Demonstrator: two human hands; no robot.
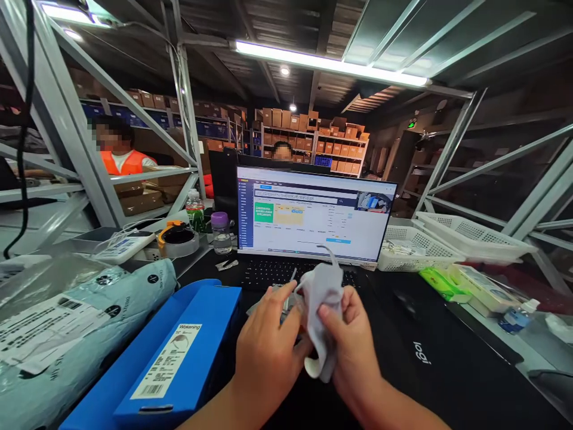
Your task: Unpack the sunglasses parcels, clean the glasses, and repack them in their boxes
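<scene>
A light grey cloth pouch (pixel 326 292) is held up in front of the keyboard, crumpled, with a thin cord sticking up at its top. My right hand (pixel 353 334) is closed on it, thumb pressed on the near face. From the other side, my left hand (pixel 271 334) has its fingers curled at the pouch's left edge. Something small and greyish shows between those fingers, too hidden to name. Left of my hands lies a blue box (pixel 188 358) with a white "Wakening" label, beside its open blue lid or sleeve (pixel 147 334).
Behind my hands stand a monitor (pixel 313 209) and a black keyboard (pixel 264 275). A grey-blue parcel (pixel 89 322), tape roll (pixel 178 233) and purple-capped bottle (pixel 221 230) are leftward. Rightward are white baskets (pixel 412 245), green pack (pixel 441 283) and mouse (pixel 405 303). Two people are beyond.
</scene>
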